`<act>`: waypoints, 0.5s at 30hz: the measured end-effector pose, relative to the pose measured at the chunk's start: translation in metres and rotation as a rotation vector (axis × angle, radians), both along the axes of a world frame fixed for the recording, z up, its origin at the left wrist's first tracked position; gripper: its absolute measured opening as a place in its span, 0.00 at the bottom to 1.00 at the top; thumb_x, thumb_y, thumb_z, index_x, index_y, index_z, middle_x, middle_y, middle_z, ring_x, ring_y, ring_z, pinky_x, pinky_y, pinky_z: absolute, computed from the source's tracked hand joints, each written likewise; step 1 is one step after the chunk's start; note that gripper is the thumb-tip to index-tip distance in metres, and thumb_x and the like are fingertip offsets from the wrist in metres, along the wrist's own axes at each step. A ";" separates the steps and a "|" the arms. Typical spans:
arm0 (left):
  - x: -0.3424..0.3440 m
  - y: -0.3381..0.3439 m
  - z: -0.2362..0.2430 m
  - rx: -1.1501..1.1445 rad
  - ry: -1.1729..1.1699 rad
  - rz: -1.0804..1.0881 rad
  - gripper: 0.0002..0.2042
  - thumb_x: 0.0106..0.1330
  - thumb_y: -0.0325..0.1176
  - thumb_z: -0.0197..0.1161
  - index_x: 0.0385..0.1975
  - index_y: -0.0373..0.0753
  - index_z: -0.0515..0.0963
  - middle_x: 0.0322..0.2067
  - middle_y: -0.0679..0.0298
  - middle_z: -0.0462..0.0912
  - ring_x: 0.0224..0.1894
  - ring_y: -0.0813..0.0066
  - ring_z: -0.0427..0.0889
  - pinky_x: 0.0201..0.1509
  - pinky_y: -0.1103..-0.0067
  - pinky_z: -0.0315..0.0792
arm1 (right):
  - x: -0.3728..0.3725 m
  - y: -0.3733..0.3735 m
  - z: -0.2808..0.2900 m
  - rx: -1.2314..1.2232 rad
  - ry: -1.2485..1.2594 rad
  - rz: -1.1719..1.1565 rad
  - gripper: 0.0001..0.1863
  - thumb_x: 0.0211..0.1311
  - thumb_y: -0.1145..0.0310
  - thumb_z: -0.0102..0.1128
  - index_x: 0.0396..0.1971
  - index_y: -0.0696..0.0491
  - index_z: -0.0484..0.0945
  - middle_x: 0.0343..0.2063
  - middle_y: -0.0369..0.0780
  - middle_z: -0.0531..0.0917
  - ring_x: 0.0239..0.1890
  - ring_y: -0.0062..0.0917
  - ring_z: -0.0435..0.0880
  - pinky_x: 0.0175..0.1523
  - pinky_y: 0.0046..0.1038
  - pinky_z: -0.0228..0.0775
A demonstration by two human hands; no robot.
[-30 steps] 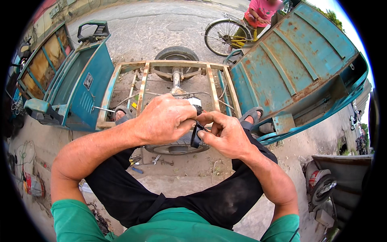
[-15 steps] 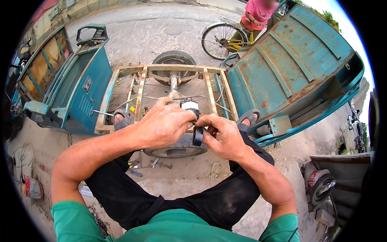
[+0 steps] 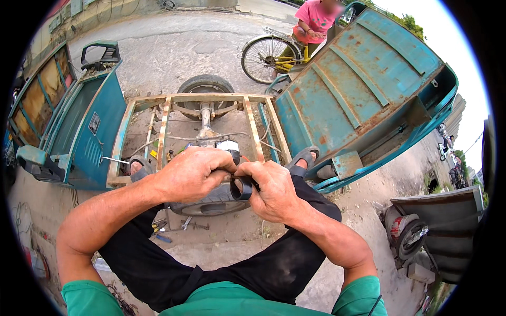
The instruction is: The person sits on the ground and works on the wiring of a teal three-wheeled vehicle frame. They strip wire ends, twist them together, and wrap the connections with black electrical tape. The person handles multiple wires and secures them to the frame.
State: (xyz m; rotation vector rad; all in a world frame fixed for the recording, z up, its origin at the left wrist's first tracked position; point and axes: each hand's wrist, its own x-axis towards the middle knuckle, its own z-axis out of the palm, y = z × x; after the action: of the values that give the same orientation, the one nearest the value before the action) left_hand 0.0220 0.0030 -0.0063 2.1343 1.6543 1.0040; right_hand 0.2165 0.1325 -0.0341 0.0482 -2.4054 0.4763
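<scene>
A roll of black tape (image 3: 242, 197) hangs at my right hand (image 3: 274, 190), with a finger of that hand through the ring. My left hand (image 3: 192, 175) is closed in a pinch, its fingertips meeting those of my right hand. Whatever lies between the left fingers is hidden. A short bit of red wire (image 3: 244, 158) shows just beyond the fingertips. Behind my hands sits a white and black part (image 3: 227, 145), next to the axle (image 3: 206, 120) of an upturned-looking vehicle frame (image 3: 190, 98).
A near tyre (image 3: 211, 206) lies under my hands, a far tyre (image 3: 205, 83) beyond. Teal body panels stand left (image 3: 92, 134) and right (image 3: 342, 79). Hand tools (image 3: 163, 227) lie on the ground. A person in pink (image 3: 316, 18) stands by a yellow bicycle (image 3: 287, 64).
The whole view has shifted, so the scene sits further left. My left fingertips have drawn in against the right ones, and the tape ring has turned to show its opening.
</scene>
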 end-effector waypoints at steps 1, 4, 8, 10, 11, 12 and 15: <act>0.000 -0.001 0.000 -0.010 0.009 0.010 0.06 0.62 0.26 0.64 0.38 0.35 0.81 0.33 0.53 0.83 0.38 0.51 0.83 0.42 0.64 0.76 | -0.001 -0.001 0.001 0.002 0.027 -0.008 0.19 0.49 0.83 0.62 0.43 0.54 0.76 0.29 0.43 0.83 0.31 0.44 0.82 0.38 0.42 0.71; 0.002 -0.001 0.001 -0.013 0.047 0.030 0.06 0.62 0.26 0.64 0.38 0.36 0.80 0.33 0.54 0.83 0.38 0.51 0.83 0.42 0.63 0.76 | 0.000 -0.002 0.000 -0.097 0.051 -0.053 0.13 0.58 0.78 0.65 0.42 0.55 0.74 0.27 0.45 0.83 0.29 0.45 0.83 0.37 0.41 0.72; 0.006 -0.003 0.002 0.065 0.108 0.042 0.05 0.62 0.26 0.64 0.37 0.37 0.78 0.32 0.55 0.82 0.37 0.51 0.83 0.39 0.62 0.75 | 0.002 0.000 -0.006 -0.455 0.007 -0.072 0.11 0.71 0.69 0.61 0.44 0.58 0.73 0.28 0.45 0.84 0.31 0.34 0.86 0.37 0.35 0.76; 0.009 -0.006 0.004 0.095 0.158 0.057 0.05 0.62 0.25 0.64 0.37 0.37 0.78 0.31 0.56 0.81 0.36 0.52 0.84 0.38 0.62 0.75 | -0.002 0.000 -0.007 -0.606 0.023 -0.051 0.11 0.73 0.67 0.59 0.45 0.59 0.72 0.28 0.43 0.83 0.30 0.26 0.85 0.36 0.33 0.77; 0.010 -0.004 0.006 0.109 0.195 0.062 0.05 0.62 0.25 0.64 0.36 0.37 0.77 0.31 0.56 0.81 0.36 0.52 0.84 0.38 0.63 0.75 | 0.001 -0.002 -0.002 -0.788 -0.021 -0.042 0.13 0.76 0.65 0.56 0.46 0.61 0.72 0.28 0.39 0.82 0.30 0.18 0.82 0.36 0.28 0.76; 0.012 -0.005 0.008 0.114 0.233 0.074 0.05 0.62 0.25 0.64 0.36 0.38 0.77 0.30 0.56 0.80 0.36 0.52 0.84 0.37 0.63 0.75 | 0.000 -0.001 -0.002 -0.883 -0.016 -0.061 0.14 0.76 0.64 0.55 0.47 0.61 0.72 0.27 0.38 0.82 0.28 0.17 0.82 0.34 0.24 0.74; 0.009 -0.003 0.010 0.214 0.326 0.087 0.06 0.61 0.24 0.64 0.35 0.37 0.76 0.28 0.56 0.79 0.32 0.52 0.83 0.35 0.62 0.74 | -0.002 0.005 0.004 -0.827 -0.061 -0.095 0.16 0.78 0.60 0.53 0.47 0.60 0.72 0.25 0.38 0.81 0.24 0.16 0.82 0.28 0.22 0.69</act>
State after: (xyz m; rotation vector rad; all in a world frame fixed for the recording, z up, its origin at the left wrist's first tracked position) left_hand 0.0312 0.0000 0.0037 2.4961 1.8737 0.9319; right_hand 0.2147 0.1377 -0.0299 -0.4430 -2.0773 1.3902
